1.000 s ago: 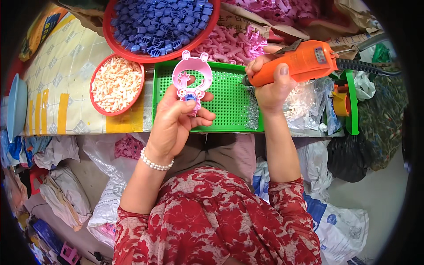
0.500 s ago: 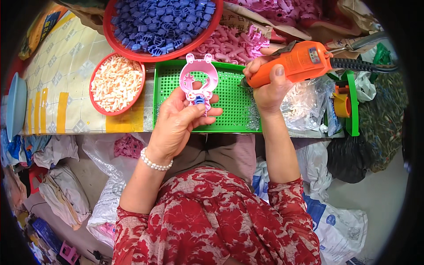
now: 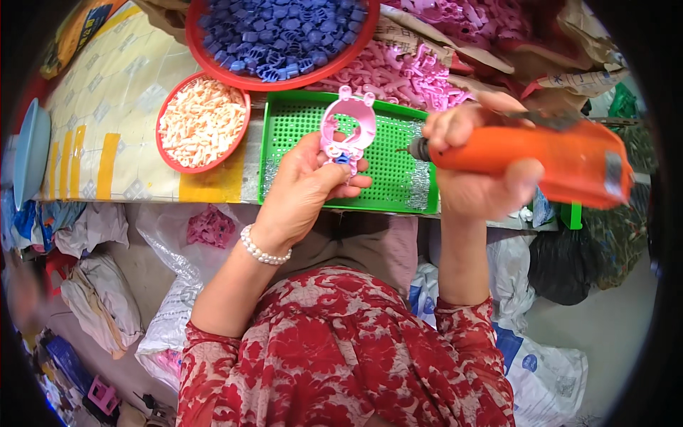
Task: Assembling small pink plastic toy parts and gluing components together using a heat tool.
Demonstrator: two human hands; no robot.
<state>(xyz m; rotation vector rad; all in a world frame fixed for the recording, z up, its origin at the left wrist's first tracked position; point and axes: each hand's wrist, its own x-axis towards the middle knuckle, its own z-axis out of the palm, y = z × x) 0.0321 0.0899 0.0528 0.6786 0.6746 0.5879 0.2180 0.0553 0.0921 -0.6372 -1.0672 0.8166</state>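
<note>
My left hand grips a pink plastic toy part by its lower end, thumb on top. The part has a round open ring with two small ears, and a blue piece sits in its lower section. My right hand is wrapped round an orange electric screwdriver, its dark tip pointing left, apart from the pink part. Beneath both lies a green perforated tray, with small silvery screws heaped at its right end. Motion blurs the right hand and the screwdriver.
Left of the tray stands a red basket of pale peach pieces. Behind it, a larger red basin holds blue parts. Pink parts are piled at the back. A light blue basin sits far left; a black bag hangs at right.
The screwdriver has swung from pointing down-left to lying nearly level, tip toward the pink part. My right hand has shifted right and lower. My left hand keeps its hold on the part.
</note>
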